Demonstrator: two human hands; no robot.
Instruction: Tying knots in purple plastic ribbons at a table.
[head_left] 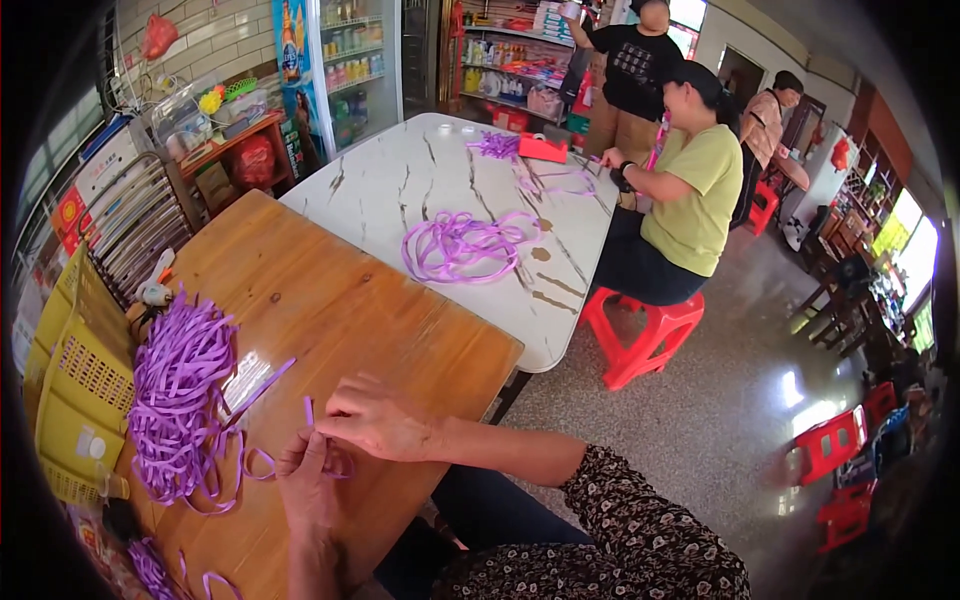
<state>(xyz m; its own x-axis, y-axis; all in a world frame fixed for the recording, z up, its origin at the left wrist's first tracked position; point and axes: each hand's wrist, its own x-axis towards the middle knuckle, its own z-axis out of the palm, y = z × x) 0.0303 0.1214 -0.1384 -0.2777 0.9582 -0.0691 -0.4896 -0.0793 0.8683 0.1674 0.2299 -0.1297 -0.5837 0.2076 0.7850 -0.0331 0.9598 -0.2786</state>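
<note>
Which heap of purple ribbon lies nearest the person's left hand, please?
The largest heap, on the wooden table beside the yellow basket; the others lie farther off.

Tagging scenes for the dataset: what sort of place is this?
Probably a small shop or eatery, perhaps both: a glass-door fridge stocked with drinks, shelves of packaged goods, and red plastic stools around the room.
</note>
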